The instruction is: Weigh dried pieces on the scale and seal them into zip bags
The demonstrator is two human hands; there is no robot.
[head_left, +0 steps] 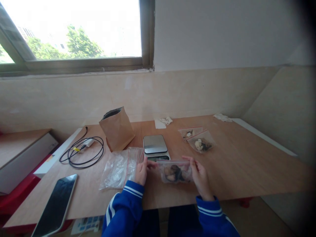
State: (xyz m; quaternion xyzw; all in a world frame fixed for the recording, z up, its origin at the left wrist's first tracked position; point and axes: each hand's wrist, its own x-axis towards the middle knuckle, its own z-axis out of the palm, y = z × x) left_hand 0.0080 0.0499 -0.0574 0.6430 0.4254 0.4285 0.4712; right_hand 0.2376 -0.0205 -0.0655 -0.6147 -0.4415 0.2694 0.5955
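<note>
Between my two hands, above the table's front part, is a clear zip bag point(174, 173) with brown and dark dried pieces inside. My right hand point(198, 174) pinches its upper right corner. At its upper left corner, the fingers of my left hand point(143, 170) are closed on the edge. Just behind the bag stands a digital kitchen scale point(155, 144) with a bare metal plate; the bag's top edge is close to its display. Left of my left hand lies a pile of empty clear zip bags point(118, 169).
An open brown paper bag point(117, 128) stands behind the empty bags. Two filled zip bags point(201, 141) lie right of the scale. A coiled black cable point(86, 166) and a phone point(56, 205) are on the left. Crumpled tissue point(166, 121) lies by the wall point(187, 95).
</note>
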